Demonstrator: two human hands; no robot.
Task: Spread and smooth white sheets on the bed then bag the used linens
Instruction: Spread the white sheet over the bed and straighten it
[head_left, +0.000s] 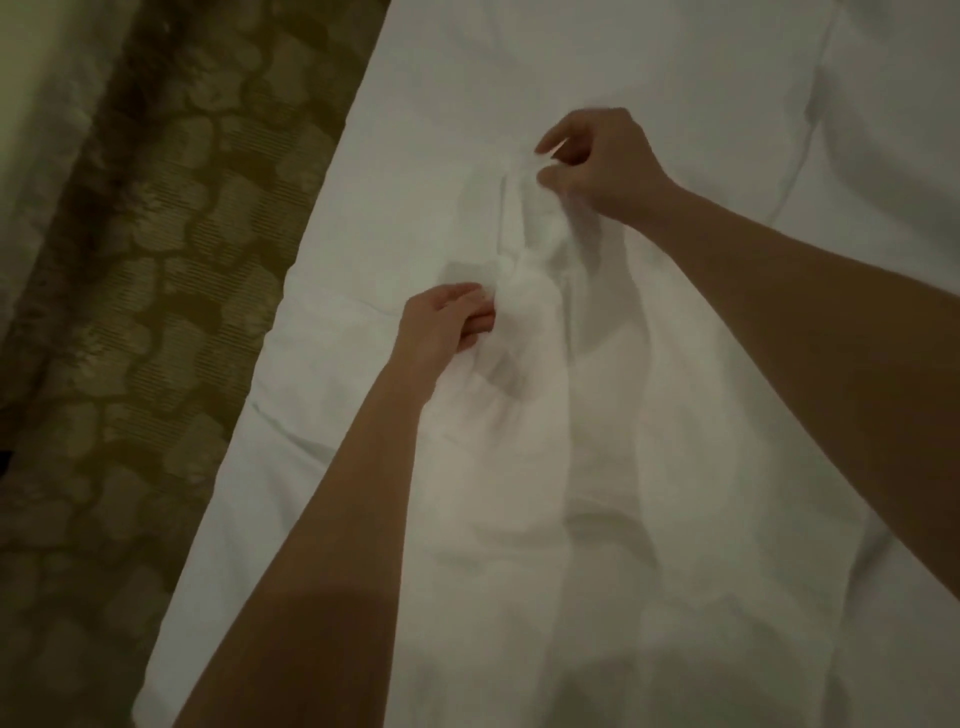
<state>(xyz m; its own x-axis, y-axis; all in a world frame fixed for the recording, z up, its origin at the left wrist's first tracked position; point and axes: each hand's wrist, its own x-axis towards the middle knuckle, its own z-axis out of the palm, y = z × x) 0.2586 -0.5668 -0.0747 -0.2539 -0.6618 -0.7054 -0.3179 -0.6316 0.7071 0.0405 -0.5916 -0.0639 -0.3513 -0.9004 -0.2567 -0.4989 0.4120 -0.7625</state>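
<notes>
A bed (649, 67) covered in white fills the right and middle of the view. A loose white sheet (540, 426) is bunched up in long folds above it, hanging down toward me. My right hand (597, 161) pinches the top of the bunched sheet between thumb and curled fingers. Lower and to the left, my left hand (441, 322) grips a fold of the same sheet with its fingers curled into the cloth. Both forearms reach in from the bottom and right. The picture is dim and slightly blurred.
Brown and gold patterned carpet (145, 291) runs along the left side of the bed. A pale curtain or wall (36, 93) stands at the far left. The bed's left edge (291, 291) runs diagonally from top centre to bottom left.
</notes>
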